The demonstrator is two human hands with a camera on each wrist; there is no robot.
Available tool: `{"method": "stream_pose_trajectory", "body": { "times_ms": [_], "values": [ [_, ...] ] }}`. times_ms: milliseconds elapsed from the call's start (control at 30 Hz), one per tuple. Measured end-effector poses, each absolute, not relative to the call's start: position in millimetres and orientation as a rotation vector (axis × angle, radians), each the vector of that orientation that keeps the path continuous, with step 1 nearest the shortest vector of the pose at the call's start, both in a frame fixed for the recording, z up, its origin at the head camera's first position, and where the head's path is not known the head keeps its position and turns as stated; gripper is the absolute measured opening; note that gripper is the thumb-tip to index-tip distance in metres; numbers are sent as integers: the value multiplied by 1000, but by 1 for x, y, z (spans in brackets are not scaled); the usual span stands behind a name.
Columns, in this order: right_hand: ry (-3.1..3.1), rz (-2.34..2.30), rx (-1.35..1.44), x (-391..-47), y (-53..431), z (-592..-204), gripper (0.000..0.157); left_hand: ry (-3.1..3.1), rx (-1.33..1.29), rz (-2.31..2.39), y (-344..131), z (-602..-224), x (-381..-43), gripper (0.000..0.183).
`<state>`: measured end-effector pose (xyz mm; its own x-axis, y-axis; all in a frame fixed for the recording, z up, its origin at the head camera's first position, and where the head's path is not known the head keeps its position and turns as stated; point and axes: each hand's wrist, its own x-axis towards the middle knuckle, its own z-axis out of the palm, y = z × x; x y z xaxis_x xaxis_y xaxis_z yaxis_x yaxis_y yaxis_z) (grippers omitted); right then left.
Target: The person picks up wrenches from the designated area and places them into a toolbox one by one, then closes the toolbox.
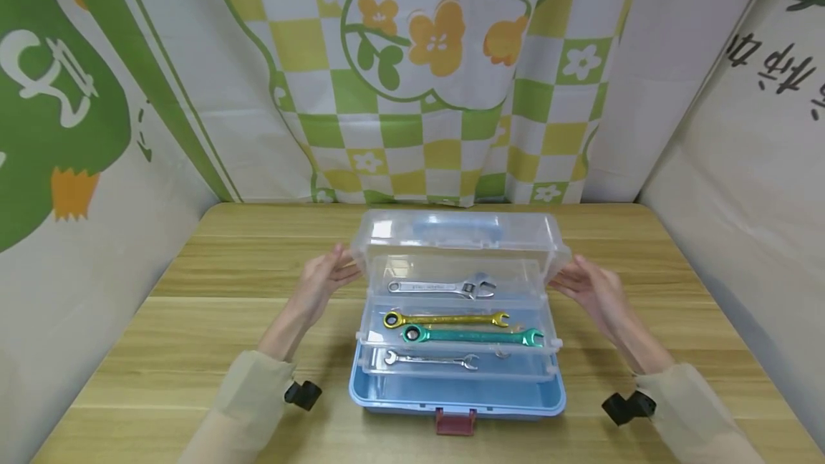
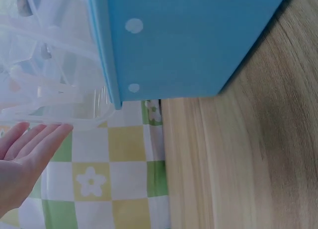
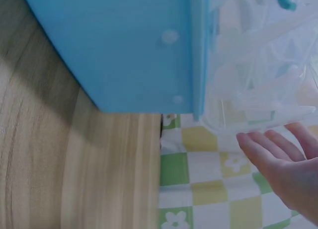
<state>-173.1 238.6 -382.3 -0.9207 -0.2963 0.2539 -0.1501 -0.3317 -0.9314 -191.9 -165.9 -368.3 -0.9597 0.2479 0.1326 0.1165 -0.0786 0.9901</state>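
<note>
A blue toolbox (image 1: 399, 391) stands on the table, its clear lid (image 1: 393, 230) raised at the back. Its tiered clear trays bear an adjustable wrench (image 1: 438, 288), a gold ratchet wrench (image 1: 451, 319), a green ratchet wrench (image 1: 473, 336) and a small silver open-end wrench (image 1: 432, 359). At the lid's left side is my left hand (image 1: 317, 281), fingers straight, fingertips against the clear plastic. My right hand (image 1: 596, 291) mirrors it on the right, its extended fingers (image 3: 266, 145) at the lid's edge. Neither hand grips anything.
The wood-grain table (image 1: 245, 263) extends on both sides of the toolbox. A reddish latch (image 1: 455, 422) hangs at the box's front. Behind the table hangs a checked, flowered curtain (image 1: 412, 127). Black wrist cameras (image 1: 303, 394) sit near both sleeves.
</note>
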Motion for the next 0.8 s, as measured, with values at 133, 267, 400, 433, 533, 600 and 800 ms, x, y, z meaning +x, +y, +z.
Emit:
{"method": "stream_pose_trajectory", "body": {
  "times_ms": [133,267,400,433,533,600,800],
  "values": [
    [1802,-2398,-568,-165,236,-374,38,2110,408,2168,-167,-366,-187,67],
    [1896,-2346,-531,-158,235,-369,37,2145,410,2145,-168,-364,-181,63],
    [2016,-2269,-433,-149,236,-366,32,2173,386,2121,-169,-362,-172,54],
    [2051,-2244,-405,-146,236,-365,30,2184,378,2107,-169,-361,-170,52],
    [2139,-2163,-354,-139,236,-364,26,2232,347,2060,-168,-361,-165,45],
    [2182,-2115,-349,-134,236,-364,23,2262,319,2036,-169,-361,-162,42],
    [2251,-2032,-359,-122,237,-365,19,2269,360,2019,-171,-366,-151,35]
  ]
}}
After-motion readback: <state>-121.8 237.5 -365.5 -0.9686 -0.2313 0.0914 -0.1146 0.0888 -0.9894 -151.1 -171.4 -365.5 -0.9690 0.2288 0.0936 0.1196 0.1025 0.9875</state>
